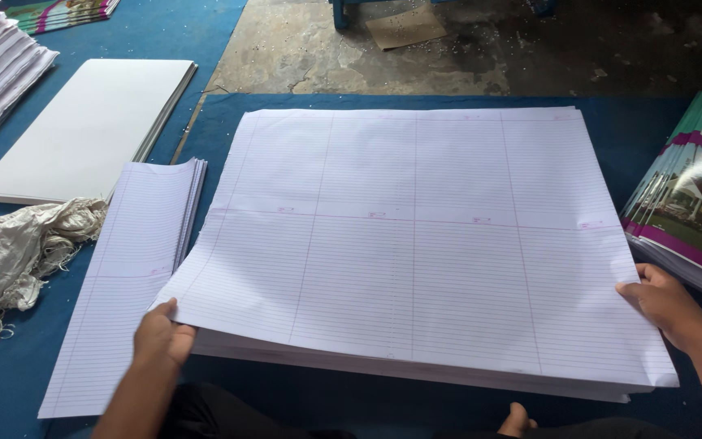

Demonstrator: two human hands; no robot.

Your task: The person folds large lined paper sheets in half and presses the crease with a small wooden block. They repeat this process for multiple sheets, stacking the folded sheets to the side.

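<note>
Both arms reach forward, left hand (163,335) and right hand (666,302) each in a pinching grip.

A stack of plain white boards (83,130) lies beside a crumpled off-white rag (10,252); green-and-purple printed covers (692,203) sit opposite on the blue mat (627,134).

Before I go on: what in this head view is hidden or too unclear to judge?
- Left hand: fingertips tucked under the top lined sheet, so their grip is unseen.
- Stack of lined sheets: sheet count too fine to tell.
- Small pink marks on the sheet: too small to read.
- Printed covers: cut off by the right edge.
- Cloth rag: cut off by the left edge.
- Right hand: fingers partly under the sheet edge.
</note>
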